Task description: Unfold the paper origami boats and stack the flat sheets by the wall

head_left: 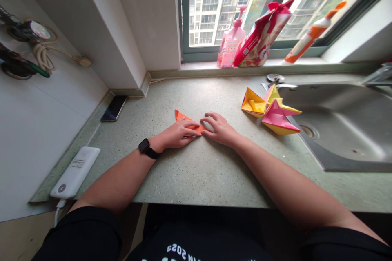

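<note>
A folded piece of orange origami paper (181,116) lies on the countertop in front of me, its pointed left end sticking out. My left hand (180,131) rests over its middle, fingers pressing it down and hiding much of it. At the paper's right end is my right hand (219,127), with thumb and curved fingers either side of the orange edge. Both hands touch the paper, and their fingertips nearly meet. To the right stand a yellow folded paper shape (254,104) and a pink and yellow one (278,119), with another yellow piece behind them.
A steel sink (330,165) is set into the counter at right. On the left lie a phone (114,108) and a white power bank (76,171) with a cable. The windowsill holds a pink pump bottle (232,45), a red bag (260,38) and an orange-white bottle (308,40).
</note>
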Available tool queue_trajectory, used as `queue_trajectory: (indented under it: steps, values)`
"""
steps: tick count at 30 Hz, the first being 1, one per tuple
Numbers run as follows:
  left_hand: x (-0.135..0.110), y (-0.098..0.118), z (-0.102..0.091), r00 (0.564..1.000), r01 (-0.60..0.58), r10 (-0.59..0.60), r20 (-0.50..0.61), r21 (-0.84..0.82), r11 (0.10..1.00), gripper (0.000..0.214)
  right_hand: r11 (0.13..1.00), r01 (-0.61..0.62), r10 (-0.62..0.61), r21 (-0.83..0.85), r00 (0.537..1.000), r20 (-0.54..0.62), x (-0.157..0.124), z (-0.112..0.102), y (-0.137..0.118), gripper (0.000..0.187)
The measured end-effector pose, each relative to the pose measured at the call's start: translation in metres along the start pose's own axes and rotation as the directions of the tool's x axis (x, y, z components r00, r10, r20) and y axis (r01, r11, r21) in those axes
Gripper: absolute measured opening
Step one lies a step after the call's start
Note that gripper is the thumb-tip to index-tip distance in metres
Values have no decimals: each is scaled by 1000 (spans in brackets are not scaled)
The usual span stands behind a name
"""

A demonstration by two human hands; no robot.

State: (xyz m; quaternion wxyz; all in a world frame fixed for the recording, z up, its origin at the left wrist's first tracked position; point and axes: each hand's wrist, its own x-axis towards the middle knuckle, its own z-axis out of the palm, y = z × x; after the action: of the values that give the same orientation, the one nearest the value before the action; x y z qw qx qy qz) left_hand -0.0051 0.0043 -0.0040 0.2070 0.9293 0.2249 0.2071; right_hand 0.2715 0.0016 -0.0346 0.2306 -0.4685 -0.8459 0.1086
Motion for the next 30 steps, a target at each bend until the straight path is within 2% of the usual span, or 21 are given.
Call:
queue_trajectory:
  steps: [6, 13, 19, 23, 25, 26, 28, 30]
  values:
    - [1, 3, -3, 1000, 12, -12, 7, -3, 1000, 26, 994, -100, 103, -45, 992, 76, 1, 5, 11, 63]
    - [2, 2, -4, 1000, 2, -3, 20, 13, 1000, 26, 985, -168, 170, -31, 974, 152, 3, -6, 31, 82]
    - [3, 2, -1, 999, -35, 35, 9, 53, 998, 25, 969, -244, 248, -49, 934, 256, 5, -23, 35, 89]
    - [3, 8, -5, 996, -64, 71, -49, 127, 990, 21, 971, -236, 234, -34, 920, 313, 5, -29, 33, 87]
    - [3, 10, -9, 986, 12, 16, -165, 169, 985, 20, 974, -225, 218, -13, 927, 306, 5, -29, 31, 83]
    - [3, 10, -11, 967, 84, -36, -251, 185, 979, 20, 975, -220, 210, 0, 932, 296, 4, -28, 30, 81]
    - [2, 6, -15, 897, 263, -163, -410, 199, 944, 19, 979, -203, 187, 31, 945, 269, 3, -27, 27, 74]
    - [0, 0, -17, 839, 409, -278, -468, 206, 889, 20, 982, -173, 151, 75, 960, 237, 2, -26, 24, 63]
